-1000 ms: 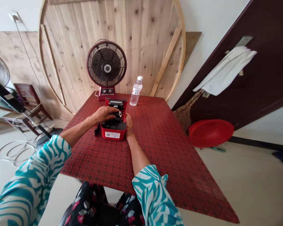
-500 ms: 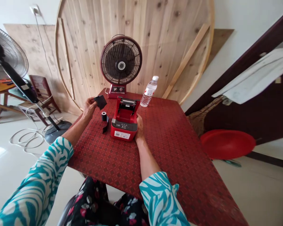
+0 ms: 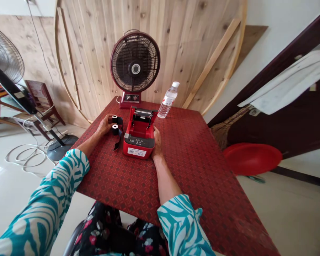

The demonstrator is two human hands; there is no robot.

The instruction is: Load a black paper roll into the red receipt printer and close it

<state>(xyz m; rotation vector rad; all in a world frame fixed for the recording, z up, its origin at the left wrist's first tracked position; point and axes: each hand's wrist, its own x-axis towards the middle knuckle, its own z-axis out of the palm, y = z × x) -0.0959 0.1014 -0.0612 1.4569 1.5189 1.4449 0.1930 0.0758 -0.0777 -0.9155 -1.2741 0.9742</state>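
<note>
A red label printer (image 3: pixel 138 142) with a dark grey front panel stands on the table, its lid raised and the inside showing. My right hand (image 3: pixel 157 144) is closed round the printer's right side; some of its fingers are hidden behind the casing. To the left of the printer, my left hand (image 3: pixel 105 125) grips a black ribbon roll (image 3: pixel 116 120) with a white core, a loose length of black film trailing from it toward the printer. Just in front of that stands a second black roll (image 3: pixel 115 130), whose loose tail (image 3: pixel 117 143) lies on the tabletop.
Behind the printer stands a dark red table fan (image 3: pixel 135 69), with a water bottle (image 3: pixel 167 101) to its right. The patterned red table (image 3: pixel 197 170) extends right and toward me. A pedestal fan (image 3: pixel 18 94) and a red basin (image 3: pixel 252 158) are off the table's sides.
My left hand has brought the black ribbon roll lower and right, beside the other roll; its white core now shows. My right hand stays on the printer. The view has shifted slightly.
</note>
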